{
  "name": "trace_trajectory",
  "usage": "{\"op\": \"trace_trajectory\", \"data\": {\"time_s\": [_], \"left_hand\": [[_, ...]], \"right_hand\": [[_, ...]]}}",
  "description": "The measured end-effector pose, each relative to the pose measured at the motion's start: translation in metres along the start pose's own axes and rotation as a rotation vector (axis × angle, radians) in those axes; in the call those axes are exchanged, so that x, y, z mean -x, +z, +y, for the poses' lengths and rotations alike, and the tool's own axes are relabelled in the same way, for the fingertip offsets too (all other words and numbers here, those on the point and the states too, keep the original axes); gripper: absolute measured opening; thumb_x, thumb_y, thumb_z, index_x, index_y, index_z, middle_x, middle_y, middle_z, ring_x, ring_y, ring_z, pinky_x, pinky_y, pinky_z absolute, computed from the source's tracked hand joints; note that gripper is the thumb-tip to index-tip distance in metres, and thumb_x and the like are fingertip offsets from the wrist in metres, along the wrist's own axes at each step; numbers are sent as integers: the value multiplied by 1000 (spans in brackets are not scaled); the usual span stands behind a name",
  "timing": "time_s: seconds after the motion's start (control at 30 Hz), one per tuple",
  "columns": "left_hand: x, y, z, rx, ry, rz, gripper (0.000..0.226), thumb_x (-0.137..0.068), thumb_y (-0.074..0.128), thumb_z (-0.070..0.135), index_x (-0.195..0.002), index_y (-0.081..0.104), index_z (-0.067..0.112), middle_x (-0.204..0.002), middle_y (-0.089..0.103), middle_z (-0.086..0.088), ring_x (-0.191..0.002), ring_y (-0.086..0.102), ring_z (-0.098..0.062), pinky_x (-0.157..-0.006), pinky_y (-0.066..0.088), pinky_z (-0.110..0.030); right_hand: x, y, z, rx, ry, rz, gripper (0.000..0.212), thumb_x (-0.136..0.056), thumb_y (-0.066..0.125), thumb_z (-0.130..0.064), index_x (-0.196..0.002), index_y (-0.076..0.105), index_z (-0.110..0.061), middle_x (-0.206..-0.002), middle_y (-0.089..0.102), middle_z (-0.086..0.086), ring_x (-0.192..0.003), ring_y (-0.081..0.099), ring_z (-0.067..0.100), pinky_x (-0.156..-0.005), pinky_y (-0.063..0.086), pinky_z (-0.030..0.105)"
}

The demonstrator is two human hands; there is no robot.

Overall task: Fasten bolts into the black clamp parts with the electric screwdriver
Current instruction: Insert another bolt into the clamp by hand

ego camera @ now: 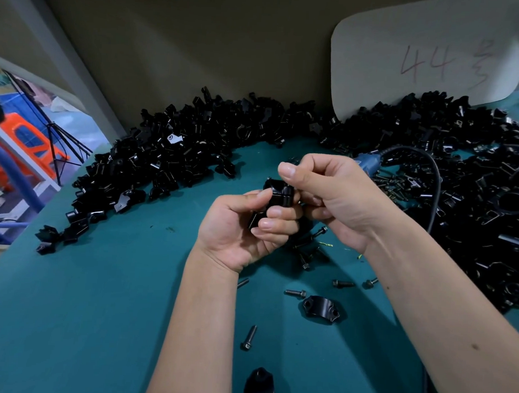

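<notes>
Right at the near edge we see a dark clamp half (259, 383) poking into view, and just beyond it a single bolt (249, 338) lying on the green tabletop (86, 308). Now to the grip: our left hand (239, 225) has its fingers curled round a black clamp part (277, 194), thumb pressed against its left side, holding it up off the table. Our right hand (332, 196) comes in from the right, fingers bunched against the same part, thumb raised above it; we cannot tell whether a bolt sits between those fingertips. Both hands meet mid-table, well above the surface.

Moving outward, a second clamp half (323, 310) with two holes rests near our right forearm, with loose bolts (296, 292) scattered just beside it and more under the hands. Farther right, the blue electric screwdriver (368, 165) lies on the table behind our right hand, its dark cord (429, 173) looping off to the right. A big heap of black parts (180, 152) curves across the far side, from the left edge round to the right. Behind it leans a pale board (419, 55) marked "44".
</notes>
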State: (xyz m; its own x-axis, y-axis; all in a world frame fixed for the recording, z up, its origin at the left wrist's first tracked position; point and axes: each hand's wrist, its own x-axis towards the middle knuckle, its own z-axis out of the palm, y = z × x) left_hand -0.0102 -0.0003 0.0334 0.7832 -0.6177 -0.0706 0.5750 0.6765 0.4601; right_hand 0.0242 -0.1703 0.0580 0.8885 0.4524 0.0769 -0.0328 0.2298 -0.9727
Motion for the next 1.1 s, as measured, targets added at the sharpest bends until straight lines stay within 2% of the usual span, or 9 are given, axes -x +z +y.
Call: {"op": "trace_trajectory", "data": {"time_s": [0.13,0.23,0.43,0.57,0.7,0.8,0.93,1.0,1.1], "left_hand": [[1,0,1,18,-9,-11,26,-87,67,-2,-109,56,-11,-76,52,-12,-61,37,-10,-49,36,-16],[3,0,2,-3,1,-8,26,-87,67,-1,-108,56,-11,-75,51,-11,-61,38,-10,-49,35,-16],[5,-1,4,-86,31,-13,29,-84,72,1,-106,56,-8,-74,51,-10,-57,50,-11,-47,38,-15],[8,-5,7,-164,99,6,38,-80,77,4,-108,52,-1,-72,50,-8,-56,53,-12,-46,40,-15],[7,-6,7,-399,221,174,32,-78,74,6,-103,54,3,-72,50,-6,-55,49,-12,-47,39,-17],[0,-2,4,-743,315,385,15,-83,67,7,-97,65,11,-72,59,-2,-59,55,-13,-50,43,-18],[-9,-4,-3,-917,441,459,20,-90,68,-7,-98,63,11,-76,65,-1,-67,63,-16,-60,52,-22],[-13,-4,-7,-887,478,429,15,-93,68,-1,-104,63,8,-84,67,-7,-74,67,-20,-66,55,-25],[-14,1,-8,-725,444,315,18,-99,62,29,-106,68,13,-98,74,-10,-85,73,-24,-72,58,-28]], "right_hand": [[0,-5,2,-92,17,-81,28,-83,70,-47,-78,74,-19,-69,56,-2,-54,37,5,-42,25,14],[1,-7,2,-78,-6,-129,24,-88,67,-35,-93,82,-17,-70,58,-2,-56,38,4,-44,27,14],[-1,-1,3,23,-58,-9,20,-83,75,-35,-80,81,-17,-63,40,2,-52,29,7,-44,28,15],[-3,7,9,73,-125,73,22,-95,74,-23,-76,80,-14,-55,48,-6,-47,30,7,-42,26,19],[-7,5,15,124,-185,153,24,-91,80,-24,-78,76,-5,-49,42,-6,-44,26,13,-42,25,22],[-10,2,18,340,-241,276,22,-84,86,-33,-77,75,-15,-55,56,-7,-46,43,9,-45,38,24],[-11,-2,22,567,-255,423,31,-86,84,-39,-69,69,-18,-55,62,-6,-51,57,14,-56,52,34],[-12,-3,21,475,-232,424,28,-90,81,-30,-71,70,-13,-51,59,-5,-45,56,15,-51,50,31],[-11,-7,19,203,-197,362,21,-93,78,-15,-77,72,-4,-52,58,1,-39,47,14,-41,42,23]]}}
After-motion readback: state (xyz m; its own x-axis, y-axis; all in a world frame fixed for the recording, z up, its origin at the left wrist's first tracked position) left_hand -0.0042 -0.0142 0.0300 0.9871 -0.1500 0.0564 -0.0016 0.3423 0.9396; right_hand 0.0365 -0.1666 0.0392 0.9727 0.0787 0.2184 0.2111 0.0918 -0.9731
